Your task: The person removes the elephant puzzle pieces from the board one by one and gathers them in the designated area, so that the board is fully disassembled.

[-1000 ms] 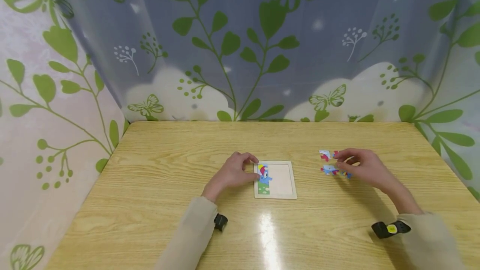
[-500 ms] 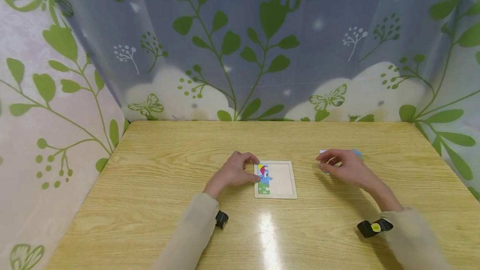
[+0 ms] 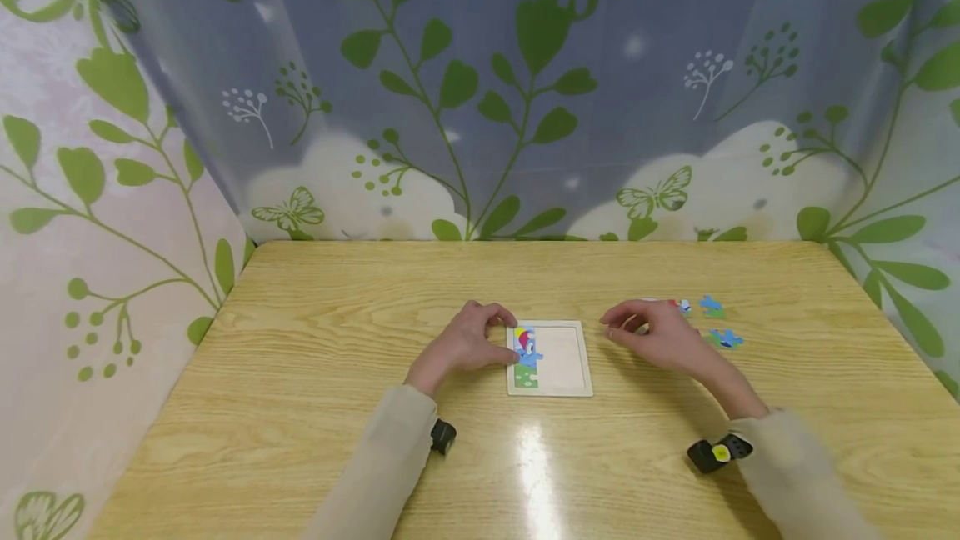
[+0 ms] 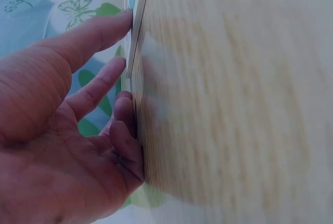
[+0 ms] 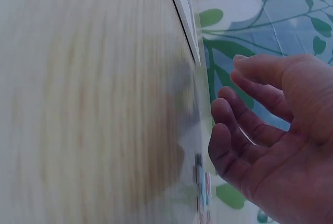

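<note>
A square white puzzle tray (image 3: 551, 392) lies on the table in the head view. Joined jigsaw pieces (image 3: 527, 357) fill its left side, showing a blue figure with a red and yellow top over green. My left hand (image 3: 468, 340) rests at the tray's left side; thumb and index finger touch its edge, as the left wrist view also shows. Between the tray and the loose pieces, my right hand (image 3: 656, 336) hovers above the table with loosely bent fingers. The right wrist view shows nothing between the fingers (image 5: 221, 141). That hand hides some loose pieces.
Loose jigsaw pieces lie right of the tray, among them a blue and green piece (image 3: 712, 307), a second blue one (image 3: 726, 338) and a red and white one (image 3: 681, 305). A patterned curtain (image 3: 480, 107) stands behind the wooden table (image 3: 337, 290).
My right hand has moved left from the loose pieces toward the tray, uncovering the pieces at the far right. My left hand and the tray stay in place.
</note>
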Tool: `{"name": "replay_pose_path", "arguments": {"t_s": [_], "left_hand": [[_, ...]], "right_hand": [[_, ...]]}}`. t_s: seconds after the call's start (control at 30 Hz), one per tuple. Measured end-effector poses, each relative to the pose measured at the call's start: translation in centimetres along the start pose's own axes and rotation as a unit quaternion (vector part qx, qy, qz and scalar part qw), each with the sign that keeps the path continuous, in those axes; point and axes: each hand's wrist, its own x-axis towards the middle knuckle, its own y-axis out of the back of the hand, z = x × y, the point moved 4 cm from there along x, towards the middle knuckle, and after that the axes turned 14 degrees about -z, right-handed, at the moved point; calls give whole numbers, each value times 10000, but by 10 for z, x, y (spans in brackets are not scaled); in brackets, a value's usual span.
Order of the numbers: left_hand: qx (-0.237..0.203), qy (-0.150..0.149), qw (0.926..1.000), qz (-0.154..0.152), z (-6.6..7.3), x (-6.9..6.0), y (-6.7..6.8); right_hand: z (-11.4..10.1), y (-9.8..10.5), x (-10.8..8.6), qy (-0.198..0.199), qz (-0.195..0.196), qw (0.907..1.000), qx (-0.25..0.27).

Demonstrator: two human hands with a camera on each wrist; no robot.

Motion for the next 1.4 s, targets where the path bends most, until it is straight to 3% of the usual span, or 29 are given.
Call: {"name": "replay_pose_path", "arguments": {"t_s": [0.7,1.17,1.4], "left_hand": [[-110,86,9999,12,-2,-2,-1],[-96,58,9999,18,2,-2,0],[-68,46,10000,36,1,1,1]], "right_hand": [[-32,-35,30,195,-404,9986,291],[-46,-47,46,531,-498,9973,-14],[-50,-48,54,320,-594,9976,-180]]}}
